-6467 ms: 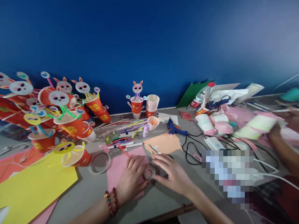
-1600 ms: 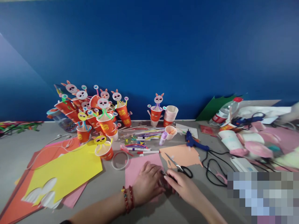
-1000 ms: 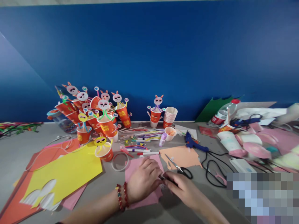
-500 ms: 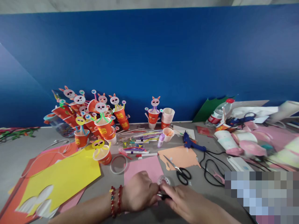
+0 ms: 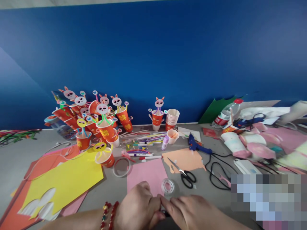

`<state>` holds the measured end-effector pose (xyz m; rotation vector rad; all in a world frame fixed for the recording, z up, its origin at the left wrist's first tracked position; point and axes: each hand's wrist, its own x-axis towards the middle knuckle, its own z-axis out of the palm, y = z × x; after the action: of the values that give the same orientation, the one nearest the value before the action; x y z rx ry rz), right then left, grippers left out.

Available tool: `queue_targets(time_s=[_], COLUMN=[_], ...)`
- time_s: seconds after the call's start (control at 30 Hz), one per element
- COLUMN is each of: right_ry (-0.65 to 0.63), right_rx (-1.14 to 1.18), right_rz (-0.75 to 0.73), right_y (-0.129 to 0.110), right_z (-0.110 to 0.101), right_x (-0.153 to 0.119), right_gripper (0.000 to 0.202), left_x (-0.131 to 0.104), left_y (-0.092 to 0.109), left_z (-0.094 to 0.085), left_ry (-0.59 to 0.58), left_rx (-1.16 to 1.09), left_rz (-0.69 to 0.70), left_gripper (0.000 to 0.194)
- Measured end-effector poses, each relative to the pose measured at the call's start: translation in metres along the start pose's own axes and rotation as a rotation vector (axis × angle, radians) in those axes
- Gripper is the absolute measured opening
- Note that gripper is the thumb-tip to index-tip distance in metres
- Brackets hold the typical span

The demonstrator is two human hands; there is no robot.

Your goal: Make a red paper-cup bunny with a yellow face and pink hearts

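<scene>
At the near edge of the grey tabletop (image 5: pixel 220 199), the left hand (image 5: pixel 141 204), with red beaded bracelets (image 5: pixel 113 214) at its wrist, and the right hand (image 5: pixel 189 210) were drawn together, fingers meeting around a small, dark, glossy object (image 5: pixel 165 213). Both seemed clamped on it, though they hid too much to tell what it was.

Just beyond the knuckles lay a clear, round tape roll with a white, hole-ringed core (image 5: pixel 171 187), by the right edge of a pink paper sheet (image 5: pixel 146 172). To its right were black-handled steel scissors (image 5: pixel 184 173), their blades over a ragged peach paper sheet (image 5: pixel 192 158).

The step in hand looked like close two-handed work on that object, probably pulling or prising. The next move likely called for one hand steadying it while the other worked, keeping the nearby tape roll undisturbed.
</scene>
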<state>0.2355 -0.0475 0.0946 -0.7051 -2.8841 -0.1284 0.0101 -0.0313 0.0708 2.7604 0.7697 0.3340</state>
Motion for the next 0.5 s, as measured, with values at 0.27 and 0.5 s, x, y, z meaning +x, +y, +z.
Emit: queue_targets(time_s=[0.27, 0.5], right_ry=[0.014, -0.091], right_rx=[-0.018, -0.095], right_rz=[0.007, -0.016], right_y=[0.000, 0.009], right_z=[-0.014, -0.025], right_x=[0.005, 0.023], right_gripper=[0.061, 0.083], left_x=[-0.002, 0.015], left_y=[0.007, 0.003], left_z=[-0.011, -0.021], left_ry=[0.150, 0.350], left_rx=[-0.059, 0.073], left_rz=[0.062, 0.040], left_gripper=[0.057, 0.065])
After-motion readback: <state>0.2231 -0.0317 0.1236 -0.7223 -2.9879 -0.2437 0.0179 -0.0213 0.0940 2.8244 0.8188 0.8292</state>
